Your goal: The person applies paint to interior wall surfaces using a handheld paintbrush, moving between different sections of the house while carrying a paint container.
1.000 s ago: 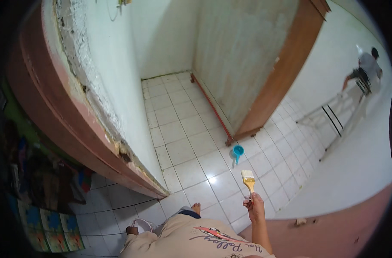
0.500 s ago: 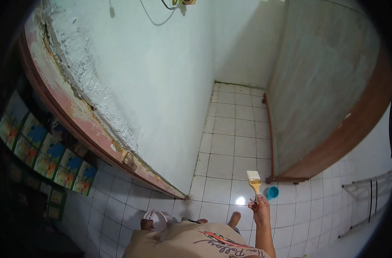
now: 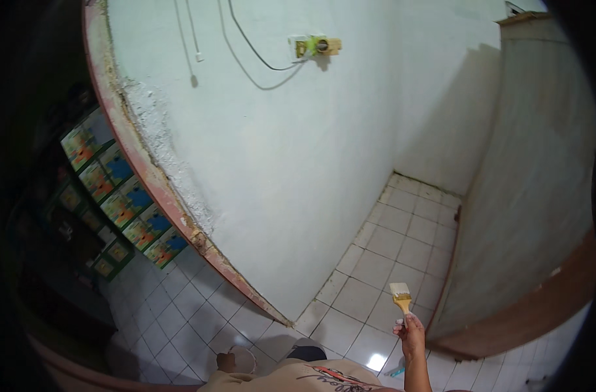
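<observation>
My right hand [image 3: 412, 332] is closed around the wooden handle of a flat paintbrush [image 3: 401, 297], held upright with its bristles pointing up. White paint coats the bristles, and some whitish smears show on my fingers. The brush is in the air, apart from the wall. Low on the left, my left hand [image 3: 225, 362] grips the rim of a white bucket [image 3: 246, 359]. My shirt hides most of the bucket, so its contents do not show.
A pale wall [image 3: 272, 163] stands ahead, with rough patched plaster [image 3: 157, 130] beside a worn pink door frame [image 3: 161, 176]. Wires hang by a socket box [image 3: 314, 47]. A large wooden panel [image 3: 520, 183] is on the right, above white floor tiles [image 3: 370, 274].
The view has swung left and up, bringing more wall and the socket box into sight. My right hand still holds the raised brush. The blue cup has mostly dropped out of view.
</observation>
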